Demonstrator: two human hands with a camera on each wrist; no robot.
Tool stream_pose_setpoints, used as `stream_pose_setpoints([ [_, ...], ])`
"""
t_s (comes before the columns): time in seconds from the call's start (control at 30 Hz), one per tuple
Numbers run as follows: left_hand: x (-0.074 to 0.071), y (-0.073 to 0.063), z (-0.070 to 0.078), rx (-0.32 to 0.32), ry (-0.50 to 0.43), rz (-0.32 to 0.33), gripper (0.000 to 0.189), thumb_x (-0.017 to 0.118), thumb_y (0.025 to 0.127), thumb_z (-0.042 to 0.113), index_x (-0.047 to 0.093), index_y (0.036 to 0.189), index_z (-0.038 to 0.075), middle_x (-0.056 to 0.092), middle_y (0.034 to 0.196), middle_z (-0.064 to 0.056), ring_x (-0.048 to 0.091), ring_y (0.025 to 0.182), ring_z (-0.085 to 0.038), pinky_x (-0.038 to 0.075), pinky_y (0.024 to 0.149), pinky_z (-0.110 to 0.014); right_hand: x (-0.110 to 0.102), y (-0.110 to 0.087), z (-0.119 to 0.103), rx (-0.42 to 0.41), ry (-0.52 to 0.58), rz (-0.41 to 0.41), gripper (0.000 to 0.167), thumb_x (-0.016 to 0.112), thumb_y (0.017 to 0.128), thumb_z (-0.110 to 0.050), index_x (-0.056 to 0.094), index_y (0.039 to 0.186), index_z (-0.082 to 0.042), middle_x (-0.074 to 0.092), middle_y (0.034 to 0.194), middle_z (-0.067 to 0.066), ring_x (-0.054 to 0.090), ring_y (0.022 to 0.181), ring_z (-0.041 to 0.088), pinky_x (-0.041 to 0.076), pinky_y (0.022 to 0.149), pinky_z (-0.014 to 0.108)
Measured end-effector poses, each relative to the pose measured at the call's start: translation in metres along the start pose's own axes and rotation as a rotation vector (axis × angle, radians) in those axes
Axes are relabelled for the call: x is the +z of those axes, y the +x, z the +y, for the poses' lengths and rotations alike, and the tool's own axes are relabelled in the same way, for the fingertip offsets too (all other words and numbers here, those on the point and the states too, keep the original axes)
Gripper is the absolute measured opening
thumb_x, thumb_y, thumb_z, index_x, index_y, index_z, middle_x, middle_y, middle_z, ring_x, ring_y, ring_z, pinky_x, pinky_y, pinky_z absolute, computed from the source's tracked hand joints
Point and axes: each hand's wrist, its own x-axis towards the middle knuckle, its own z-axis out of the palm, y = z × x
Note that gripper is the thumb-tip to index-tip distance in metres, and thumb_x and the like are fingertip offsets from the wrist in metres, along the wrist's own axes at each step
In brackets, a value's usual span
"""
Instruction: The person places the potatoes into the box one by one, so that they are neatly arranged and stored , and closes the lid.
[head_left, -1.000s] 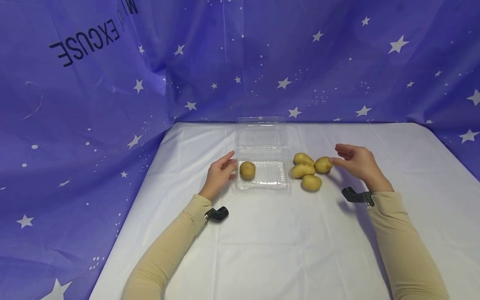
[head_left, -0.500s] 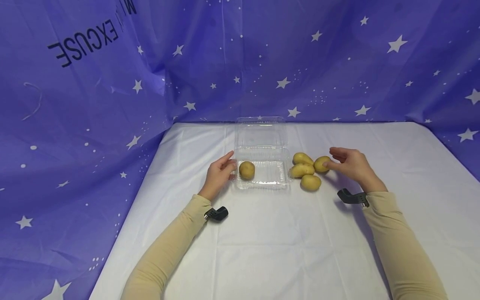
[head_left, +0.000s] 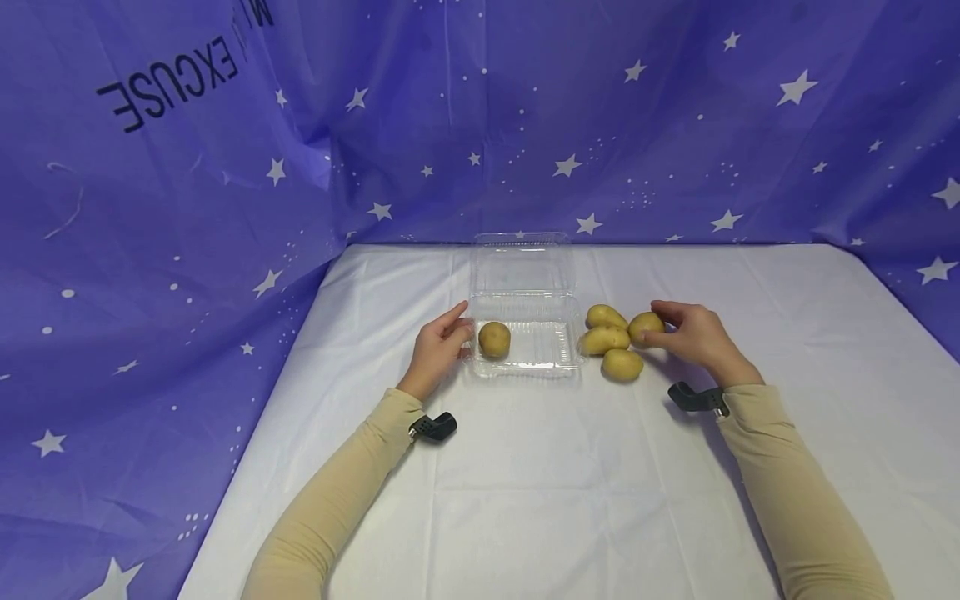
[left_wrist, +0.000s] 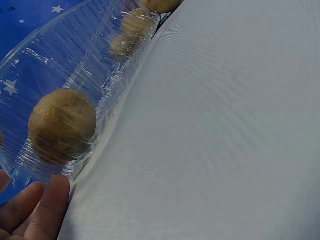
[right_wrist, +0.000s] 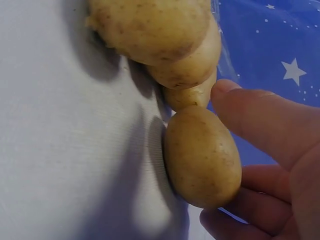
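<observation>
At the left side of a clear plastic clamshell box (head_left: 525, 362), my left hand (head_left: 435, 354) touches its edge with loosely bent fingers. The box has its lid (head_left: 522, 262) raised at the back. Inside it, toward the left, lies one round potato (head_left: 494, 340). My right hand (head_left: 693, 337) spreads thumb and fingers about the rightmost potato (right_wrist: 202, 157) of a group outside the box. In the right wrist view, a gap shows between the thumb (right_wrist: 265, 117) and this potato, while the fingers (right_wrist: 260, 210) are partly hidden behind it.
Beside the box's right wall, a potato (head_left: 606, 317) lies at the back of the group, another (head_left: 604, 340) in the middle and one more (head_left: 622, 365) in front. The white-covered table (head_left: 525, 500) ends at a blue star-patterned curtain (head_left: 525, 125).
My right hand has moved left and slightly nearer me, bringing its thumb and fingers around the rightmost potato. The left hand, the box and the potatoes stay in place.
</observation>
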Motion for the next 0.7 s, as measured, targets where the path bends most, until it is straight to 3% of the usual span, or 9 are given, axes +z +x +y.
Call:
stream_pose_setpoints([
  [0.2,0.0005,0.0003,-0.0005,0.006,-0.012,0.001,0.052,0.059,0.097,0.007,0.053,0.149,0.010,0.066,0.133,-0.023,0.064,0.095,-0.005,0.062,0.072,-0.018,0.0044,0.0017,0.0019,0.001,-0.035,0.000,0.078,0.077,0.090,-0.033,0.046,0.146,0.011,0.053,0.143,0.034,0.052,0.131,0.051,0.044,0.113,0.062],
  [0.7,0.0007,-0.0001,0.0006,-0.002,0.008,0.003,0.053,0.059,0.096,0.009,0.052,0.149,0.011,0.066,0.134,-0.021,0.066,0.103,-0.013,0.063,0.074,-0.019,0.0098,0.0028,0.0048,-0.012,-0.108,0.018,0.080,0.079,0.087,-0.031,0.046,0.144,0.013,0.056,0.138,0.037,0.052,0.129,0.054,0.045,0.110,0.064],
])
